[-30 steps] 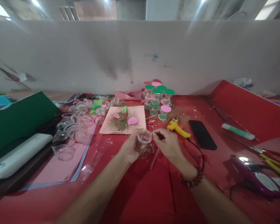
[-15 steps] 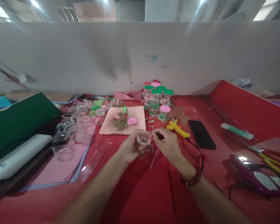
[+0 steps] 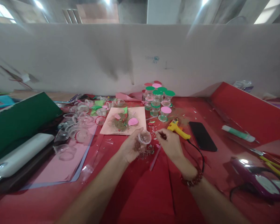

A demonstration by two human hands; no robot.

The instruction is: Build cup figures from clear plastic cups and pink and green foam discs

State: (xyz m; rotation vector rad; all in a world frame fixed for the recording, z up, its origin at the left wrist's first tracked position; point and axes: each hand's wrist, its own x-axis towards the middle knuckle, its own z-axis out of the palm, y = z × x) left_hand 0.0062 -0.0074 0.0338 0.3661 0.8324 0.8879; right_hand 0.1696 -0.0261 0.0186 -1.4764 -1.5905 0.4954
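A small clear plastic cup [image 3: 144,137] is tilted in my left hand [image 3: 131,146], its round rim turned up toward me. Just right of it, apart from the cup, is my right hand [image 3: 169,143], its thumb and fingers pinched together; whatever they hold is too small to make out. Shreds of scrap [image 3: 147,151] lie under the cup. A thin pink translucent stick [image 3: 155,158] rests between the hands. Beyond my right hand lies a yellow glue gun [image 3: 178,129] with a black cord.
Stacked cups topped with paper discs [image 3: 156,101] stand at the back. Loose clear cups [image 3: 77,127] lie left on pink paper [image 3: 60,169]. A stained peach sheet [image 3: 140,113] lies ahead. On the right are a black phone [image 3: 202,136], a glue stick [image 3: 238,133], scissors [image 3: 273,163] and a purple device [image 3: 254,179].
My right hand has moved away from the cup's rim, slightly to the right, fingers still pinched. My left hand keeps the cup nearly in place. The whole view has shifted slightly.
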